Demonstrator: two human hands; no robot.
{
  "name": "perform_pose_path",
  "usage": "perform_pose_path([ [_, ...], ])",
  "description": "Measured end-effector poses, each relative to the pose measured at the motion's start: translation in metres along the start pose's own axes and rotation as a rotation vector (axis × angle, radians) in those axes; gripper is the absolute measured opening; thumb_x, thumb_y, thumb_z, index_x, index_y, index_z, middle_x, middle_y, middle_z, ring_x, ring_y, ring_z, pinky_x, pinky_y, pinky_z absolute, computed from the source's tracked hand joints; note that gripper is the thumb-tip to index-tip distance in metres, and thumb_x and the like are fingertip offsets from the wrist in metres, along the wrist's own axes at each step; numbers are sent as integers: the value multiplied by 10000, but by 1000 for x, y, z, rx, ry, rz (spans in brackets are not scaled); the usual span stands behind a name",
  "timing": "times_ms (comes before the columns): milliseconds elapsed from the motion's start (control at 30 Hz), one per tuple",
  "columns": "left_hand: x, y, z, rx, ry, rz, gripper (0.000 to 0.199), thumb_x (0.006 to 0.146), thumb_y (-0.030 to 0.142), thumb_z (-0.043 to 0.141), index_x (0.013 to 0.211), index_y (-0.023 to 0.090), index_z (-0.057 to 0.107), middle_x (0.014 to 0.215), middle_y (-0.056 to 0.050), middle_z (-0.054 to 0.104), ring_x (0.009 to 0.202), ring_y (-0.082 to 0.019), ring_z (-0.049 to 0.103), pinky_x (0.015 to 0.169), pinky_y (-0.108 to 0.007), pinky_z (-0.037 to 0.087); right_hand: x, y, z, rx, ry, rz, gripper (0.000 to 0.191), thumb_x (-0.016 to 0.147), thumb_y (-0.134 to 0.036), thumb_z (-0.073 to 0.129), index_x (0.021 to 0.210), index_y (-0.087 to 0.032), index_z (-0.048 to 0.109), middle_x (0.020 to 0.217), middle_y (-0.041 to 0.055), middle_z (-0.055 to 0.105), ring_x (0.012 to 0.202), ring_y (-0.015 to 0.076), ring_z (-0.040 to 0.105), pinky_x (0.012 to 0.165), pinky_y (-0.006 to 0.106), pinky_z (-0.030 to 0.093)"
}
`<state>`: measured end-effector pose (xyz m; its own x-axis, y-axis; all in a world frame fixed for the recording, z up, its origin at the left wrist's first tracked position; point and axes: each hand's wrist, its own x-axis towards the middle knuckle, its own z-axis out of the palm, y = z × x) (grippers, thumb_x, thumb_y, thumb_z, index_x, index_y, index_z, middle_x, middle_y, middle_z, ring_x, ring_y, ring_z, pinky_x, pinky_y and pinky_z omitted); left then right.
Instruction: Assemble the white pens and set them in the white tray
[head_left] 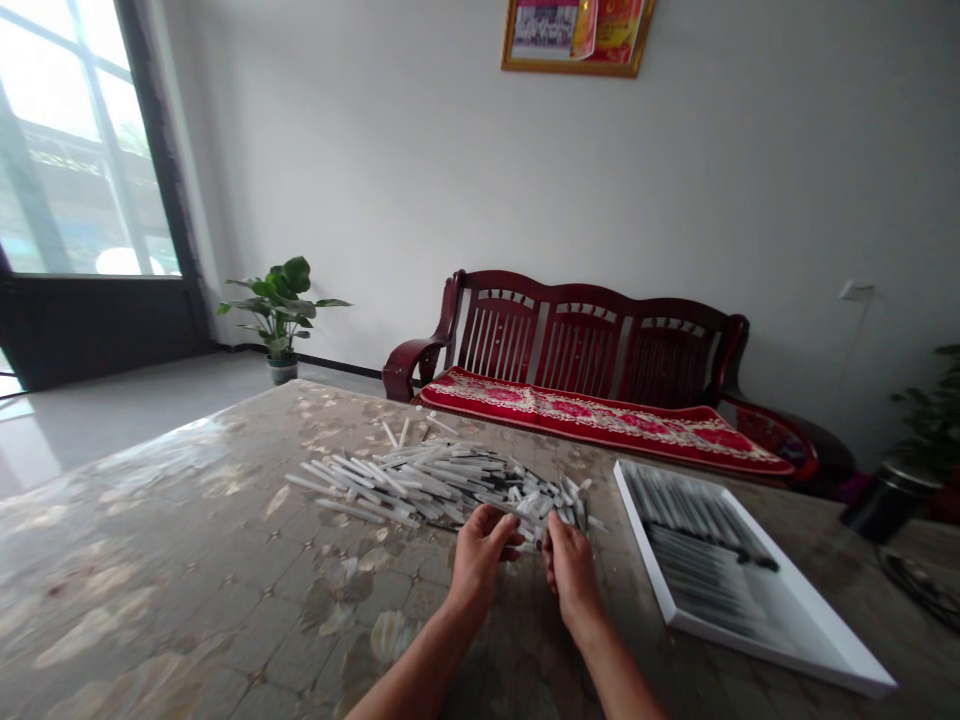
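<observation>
A heap of thin whitish and dark sticks (pixel 420 478) lies on the patterned tabletop (pixel 300 600). At the heap's near right edge, my left hand (pixel 484 550) has its thumb and fingers bent together; whatever lies between them is too small to make out. Just to its right, my right hand (pixel 566 560) is closed with the thumb on top, and what it grips is likewise hidden. The two hands are a short gap apart. Right of them stands a white shallow box (pixel 780 655) with rows of similar dark and whitish sticks inside.
Beyond the table is a dark red wooden bench (pixel 581 340) with a red patterned cover (pixel 600 412). A potted plant (pixel 281 305) stands on the floor at the left. At the right are a black container (pixel 889 505) and dark cables (pixel 922 590).
</observation>
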<state>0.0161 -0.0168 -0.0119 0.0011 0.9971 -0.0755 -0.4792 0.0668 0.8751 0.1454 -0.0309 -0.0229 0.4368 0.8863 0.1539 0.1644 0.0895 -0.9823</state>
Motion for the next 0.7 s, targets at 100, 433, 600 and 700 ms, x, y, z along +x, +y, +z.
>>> perform_pose_path([
  [100,0,4,-4,206,129,173,250,667,264,799,821,204,611,667,34,631,523,-114,583,485,-194,417,7,0,-11,-131,53,-5,534,814,-706,446,493,-280,478,377,-22,446,353,161,417,421,310,314],
  [433,-4,11,-14,680,95,520,201,728,118,714,798,300,763,799,-5,605,747,-160,568,691,-206,402,-18,-17,-7,-204,-194,-273,509,920,-616,395,677,-241,637,585,24,625,544,183,549,530,284,386],
  [600,6,11,-17,483,209,529,78,763,302,716,766,240,764,736,-6,576,707,-162,548,704,-238,428,15,-3,-38,-490,34,-244,378,924,-402,389,974,-212,711,931,80,740,830,225,674,714,297,483],
  [700,12,6,-16,295,176,368,304,738,471,709,854,195,764,744,-16,620,709,-171,570,651,-253,450,28,7,-58,-805,32,-208,356,900,-208,380,1074,-195,691,1102,93,711,1010,215,660,834,280,462],
])
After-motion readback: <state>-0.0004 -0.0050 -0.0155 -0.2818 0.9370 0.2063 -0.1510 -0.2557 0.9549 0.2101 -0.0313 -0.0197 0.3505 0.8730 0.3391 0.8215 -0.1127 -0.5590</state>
